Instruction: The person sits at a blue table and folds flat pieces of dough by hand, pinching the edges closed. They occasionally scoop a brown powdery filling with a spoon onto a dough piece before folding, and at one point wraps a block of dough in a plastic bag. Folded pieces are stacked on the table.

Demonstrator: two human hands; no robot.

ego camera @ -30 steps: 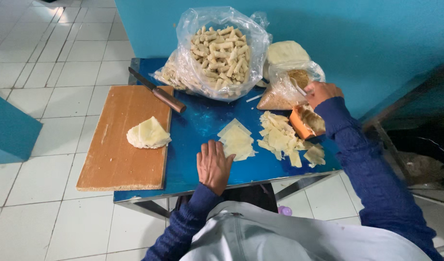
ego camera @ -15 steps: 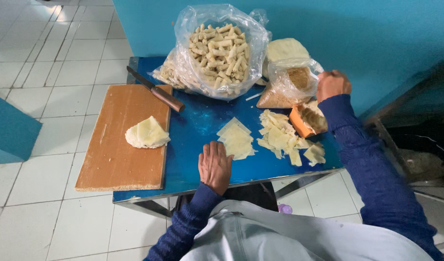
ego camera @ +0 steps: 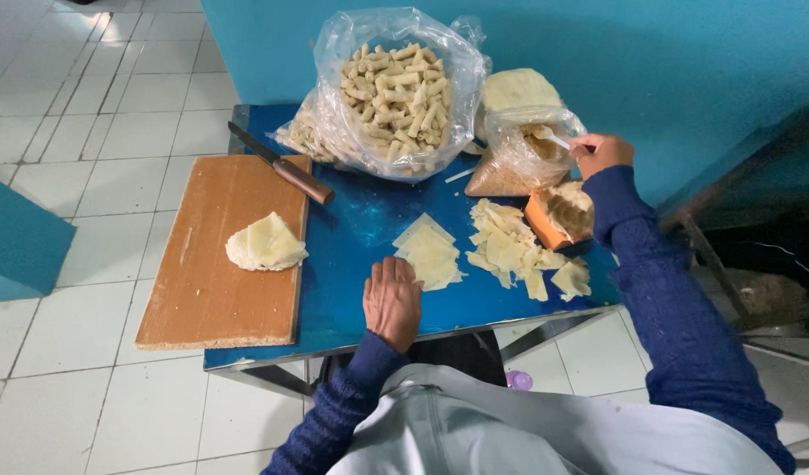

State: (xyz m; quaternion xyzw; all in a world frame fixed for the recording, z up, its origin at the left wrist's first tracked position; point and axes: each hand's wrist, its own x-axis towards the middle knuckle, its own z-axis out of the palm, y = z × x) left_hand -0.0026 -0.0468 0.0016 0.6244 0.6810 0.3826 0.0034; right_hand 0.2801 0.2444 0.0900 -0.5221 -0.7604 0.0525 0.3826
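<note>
My left hand lies flat on the blue table, fingers touching a small stack of pale square dough sheets. My right hand is raised at the mouth of a small plastic bag of brown filling, closed on a thin white spoon handle. Below that hand sits an orange bowl with filling, beside a heap of cut dough pieces.
A wooden cutting board at the left carries a folded pile of dough. A knife rests across its top edge. A large plastic bag of rolled pastries stands at the back. Teal wall behind, tiled floor left.
My right hand has risen from the orange bowl up to the small bag of filling. My left hand has stayed flat on the table.
</note>
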